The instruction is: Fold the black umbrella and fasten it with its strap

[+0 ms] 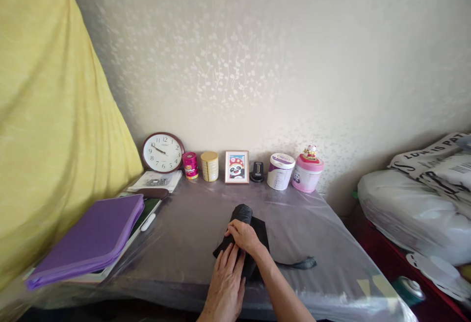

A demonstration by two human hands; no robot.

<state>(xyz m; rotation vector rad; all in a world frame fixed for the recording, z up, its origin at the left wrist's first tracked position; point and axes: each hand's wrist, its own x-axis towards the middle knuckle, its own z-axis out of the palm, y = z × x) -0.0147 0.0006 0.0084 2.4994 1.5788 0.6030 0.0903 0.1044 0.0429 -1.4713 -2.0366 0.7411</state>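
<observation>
A black rolled bundle (243,210) of thin, creased material lies on the table in front of me. Part of a flat black sheet (262,234) spreads out beside and beneath it. My right hand (243,236) curls over the bundle, its fingers bent around the near part. Below it, my left hand (227,268) lies flat on the black material with fingers stretched out, close to the right fingertips. From under my right forearm a dark strip (305,263) with a bunched end reaches to the right. My hands hide much of the bundle's near part.
Along the wall stand a clock (163,152), a pink can (190,165), a yellow-lidded can (209,166), a framed panda picture (237,167), a black device (256,172) and two tubs (280,172). A purple folder (88,236) lies left; stuffed bags (412,214) sit right.
</observation>
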